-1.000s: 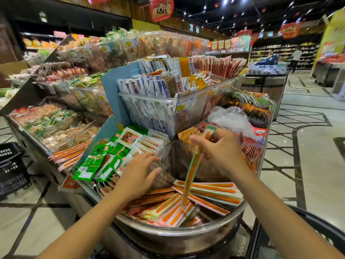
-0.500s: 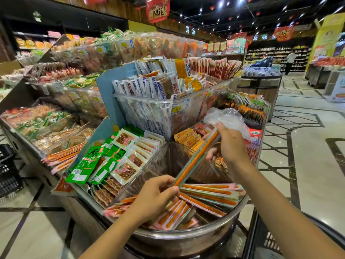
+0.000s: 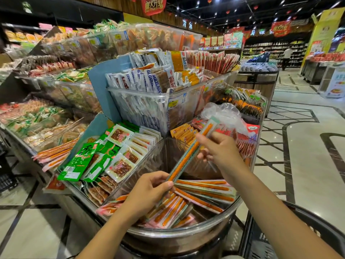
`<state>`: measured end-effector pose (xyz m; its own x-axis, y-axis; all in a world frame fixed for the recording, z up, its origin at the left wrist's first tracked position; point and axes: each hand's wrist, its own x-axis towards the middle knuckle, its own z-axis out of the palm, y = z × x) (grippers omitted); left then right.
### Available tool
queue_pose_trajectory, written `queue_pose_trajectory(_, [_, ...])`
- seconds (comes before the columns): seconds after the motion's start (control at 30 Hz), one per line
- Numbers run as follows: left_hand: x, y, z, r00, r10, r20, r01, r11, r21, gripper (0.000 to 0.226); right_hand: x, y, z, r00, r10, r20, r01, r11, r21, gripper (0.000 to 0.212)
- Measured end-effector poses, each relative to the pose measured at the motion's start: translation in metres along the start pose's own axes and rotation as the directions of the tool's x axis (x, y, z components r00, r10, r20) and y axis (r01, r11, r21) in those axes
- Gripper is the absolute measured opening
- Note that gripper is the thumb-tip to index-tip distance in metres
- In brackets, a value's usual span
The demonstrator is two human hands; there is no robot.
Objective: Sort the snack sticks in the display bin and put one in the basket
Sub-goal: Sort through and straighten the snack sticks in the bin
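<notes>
Head view: snack stick (image 3: 188, 156), pinched by left hand (image 3: 149, 189) and right hand (image 3: 220, 152), could be dropped into display bin (image 3: 186, 233) if loosened.

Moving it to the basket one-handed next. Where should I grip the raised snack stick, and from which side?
Probably mid-length, pinching the flat faces of the snack stick from the right. It is long and thin, slanting up from the left hand to the right hand; held by one end it may droop.
</notes>
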<state>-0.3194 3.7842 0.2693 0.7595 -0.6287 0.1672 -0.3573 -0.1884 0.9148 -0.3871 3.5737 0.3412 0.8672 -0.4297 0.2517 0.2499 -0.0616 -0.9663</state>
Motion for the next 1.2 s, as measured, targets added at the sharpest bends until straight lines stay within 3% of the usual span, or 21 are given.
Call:
queue_pose_trajectory(0.07, [-0.001, 0.001, 0.0, 1.0, 0.006, 0.003, -0.006, 1.0, -0.015, 0.012, -0.003, 0.007, 0.002, 1.0, -0.029, 0.006, 0.03, 0.992, -0.126, 0.017])
queue_pose_trajectory(0.17, [-0.001, 0.003, 0.001, 0.999, -0.001, 0.033, 0.002, 1.0, -0.028, 0.009, -0.002, 0.012, 0.0, 0.997, -0.065, -0.047, 0.054, 0.977, -0.208, 0.023])
queue_pose_trajectory(0.33, [-0.001, 0.002, 0.0, 0.999, -0.02, 0.036, 0.021, 0.999, -0.033, 0.006, -0.001, 0.008, -0.006, 0.99, -0.068, -0.125, 0.051, 0.989, -0.138, 0.023])
queue_pose_trajectory(0.53, [-0.002, 0.006, 0.001, 0.999, -0.011, 0.039, 0.013, 0.999, -0.052, 0.008, -0.016, 0.018, 0.008, 0.998, 0.026, 0.057, -0.013, 0.977, -0.213, 0.015])
queue_pose_trajectory(0.73, [-0.011, 0.009, -0.003, 0.999, -0.042, -0.012, 0.039, 0.987, -0.153, 0.015, -0.017, 0.013, 0.004, 1.0, -0.012, -0.015, 0.009, 0.983, -0.185, 0.03])
queue_pose_trajectory(0.8, [-0.015, 0.008, -0.006, 0.996, -0.064, -0.056, 0.051, 0.978, -0.202, 0.013, -0.018, 0.009, 0.002, 0.999, -0.023, 0.026, 0.029, 0.963, -0.269, 0.037])
queue_pose_trajectory(0.87, [-0.018, 0.011, -0.012, 0.994, -0.068, -0.087, 0.049, 0.979, -0.199, 0.011, -0.021, 0.006, 0.002, 0.992, -0.112, 0.065, 0.129, 0.893, -0.431, 0.044])
queue_pose_trajectory(0.93, [-0.019, 0.015, -0.021, 0.994, -0.051, -0.101, 0.037, 0.989, -0.141, 0.009, -0.022, 0.007, 0.0, 0.95, -0.306, 0.068, 0.285, 0.756, -0.589, 0.041])
queue_pose_trajectory(1.03, [-0.016, 0.024, -0.033, 0.996, -0.007, -0.085, 0.007, 1.0, -0.003, 0.007, -0.022, 0.006, 0.0, 0.793, -0.569, 0.217, 0.544, 0.5, -0.674, 0.011])
queue_pose_trajectory(1.1, [-0.015, 0.031, -0.041, 0.999, 0.023, -0.039, -0.021, 0.999, 0.048, 0.006, -0.021, 0.001, 0.003, 0.764, -0.521, 0.38, 0.607, 0.38, -0.698, 0.018])
queue_pose_trajectory(1.2, [-0.014, 0.042, -0.051, 0.998, 0.058, 0.021, -0.06, 0.991, 0.117, 0.007, -0.019, -0.007, 0.011, 0.801, -0.309, 0.512, 0.591, 0.274, -0.759, 0.031])
